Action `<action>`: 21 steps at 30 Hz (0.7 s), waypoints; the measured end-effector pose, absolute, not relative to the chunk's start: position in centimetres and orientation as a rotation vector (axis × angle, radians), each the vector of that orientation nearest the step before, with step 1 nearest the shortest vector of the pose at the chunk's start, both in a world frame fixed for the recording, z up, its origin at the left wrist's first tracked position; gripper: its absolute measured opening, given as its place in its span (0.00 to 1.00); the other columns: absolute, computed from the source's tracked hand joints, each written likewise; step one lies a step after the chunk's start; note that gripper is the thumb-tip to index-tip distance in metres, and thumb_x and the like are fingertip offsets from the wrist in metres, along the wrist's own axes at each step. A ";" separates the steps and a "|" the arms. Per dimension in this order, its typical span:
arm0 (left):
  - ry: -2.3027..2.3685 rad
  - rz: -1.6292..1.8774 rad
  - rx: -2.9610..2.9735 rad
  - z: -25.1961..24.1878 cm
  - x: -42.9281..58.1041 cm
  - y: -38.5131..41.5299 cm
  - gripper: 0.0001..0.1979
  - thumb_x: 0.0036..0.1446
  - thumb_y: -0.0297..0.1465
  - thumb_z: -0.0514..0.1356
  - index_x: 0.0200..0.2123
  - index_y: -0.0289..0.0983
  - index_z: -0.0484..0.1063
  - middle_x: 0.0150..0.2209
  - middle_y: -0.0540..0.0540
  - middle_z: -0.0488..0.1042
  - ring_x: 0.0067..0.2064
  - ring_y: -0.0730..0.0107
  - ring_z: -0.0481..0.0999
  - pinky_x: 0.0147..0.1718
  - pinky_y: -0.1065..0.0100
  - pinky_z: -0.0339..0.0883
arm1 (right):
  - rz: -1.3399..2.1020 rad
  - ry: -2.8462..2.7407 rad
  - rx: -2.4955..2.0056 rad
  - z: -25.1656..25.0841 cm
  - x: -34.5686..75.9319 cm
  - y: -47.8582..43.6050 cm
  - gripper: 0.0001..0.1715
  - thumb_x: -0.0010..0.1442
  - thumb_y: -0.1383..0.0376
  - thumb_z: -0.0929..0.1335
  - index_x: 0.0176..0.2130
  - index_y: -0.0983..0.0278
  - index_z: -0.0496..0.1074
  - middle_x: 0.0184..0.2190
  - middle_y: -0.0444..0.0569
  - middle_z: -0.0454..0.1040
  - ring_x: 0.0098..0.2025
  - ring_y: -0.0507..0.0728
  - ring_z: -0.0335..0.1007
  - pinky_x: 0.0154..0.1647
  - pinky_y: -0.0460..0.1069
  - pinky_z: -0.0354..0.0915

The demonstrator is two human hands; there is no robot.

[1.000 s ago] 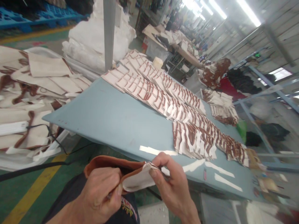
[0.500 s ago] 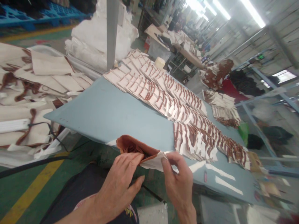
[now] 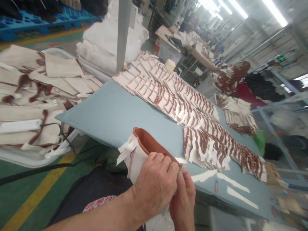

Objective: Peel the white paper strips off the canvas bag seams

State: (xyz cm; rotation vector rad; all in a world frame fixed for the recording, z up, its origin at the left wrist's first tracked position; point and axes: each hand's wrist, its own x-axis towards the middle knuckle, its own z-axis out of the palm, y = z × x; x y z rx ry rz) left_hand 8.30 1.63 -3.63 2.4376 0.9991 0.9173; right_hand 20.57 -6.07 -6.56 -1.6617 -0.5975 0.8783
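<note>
A cream tube-like leather piece with a brown inner side is held over the front edge of the blue-grey table, its brown-edged opening facing up. White strips hang from its left end. My left hand is closed over the near rim, knuckles up. Beside it, my right hand pinches the right end of the same rim, fingertips touching the left hand. The exact pinch point is partly hidden behind the fingers.
Overlapping rows of cream and brown pieces cover the far side of the blue-grey table. Loose white strips and a small red tool lie at right. A full white bin stands left, near a grey post.
My left hand has moved right along the rim and closed beside my right hand. The piece has turned, showing more of its cream outside and the white strips. The view has shifted slightly.
</note>
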 end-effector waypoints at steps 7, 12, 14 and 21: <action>0.946 0.666 2.422 -3.1 8.5 1.6 0.07 0.66 0.19 0.62 0.40 0.34 0.78 0.36 0.41 0.79 0.40 0.48 0.79 0.41 0.49 0.71 | 0.973 -0.556 -1.589 -7.1 20.6 -6.0 0.25 0.65 0.43 0.78 0.40 0.60 0.77 0.33 0.42 0.79 0.35 0.56 0.76 0.38 0.49 0.74; 0.863 0.544 2.210 -3.2 5.9 3.9 0.03 0.68 0.26 0.65 0.41 0.35 0.80 0.39 0.40 0.84 0.43 0.48 0.82 0.47 0.50 0.72 | 0.994 -0.574 -1.557 -6.6 21.3 -6.3 0.25 0.60 0.44 0.82 0.41 0.60 0.80 0.36 0.46 0.83 0.37 0.57 0.78 0.41 0.49 0.75; 0.704 0.508 2.117 -3.1 3.9 5.6 0.06 0.67 0.33 0.69 0.43 0.37 0.80 0.42 0.44 0.85 0.45 0.53 0.83 0.48 0.57 0.72 | 1.045 -0.588 -1.535 -5.8 21.8 -6.1 0.25 0.60 0.43 0.82 0.40 0.60 0.80 0.35 0.46 0.83 0.35 0.57 0.77 0.37 0.49 0.74; 0.404 0.422 1.709 -3.6 -0.9 9.0 0.32 0.82 0.45 0.41 0.37 0.37 0.78 0.35 0.49 0.79 0.35 0.67 0.74 0.37 0.69 0.68 | 1.124 -0.649 -1.530 -3.9 22.7 -3.4 0.29 0.54 0.41 0.84 0.35 0.60 0.79 0.29 0.44 0.79 0.30 0.53 0.70 0.32 0.45 0.67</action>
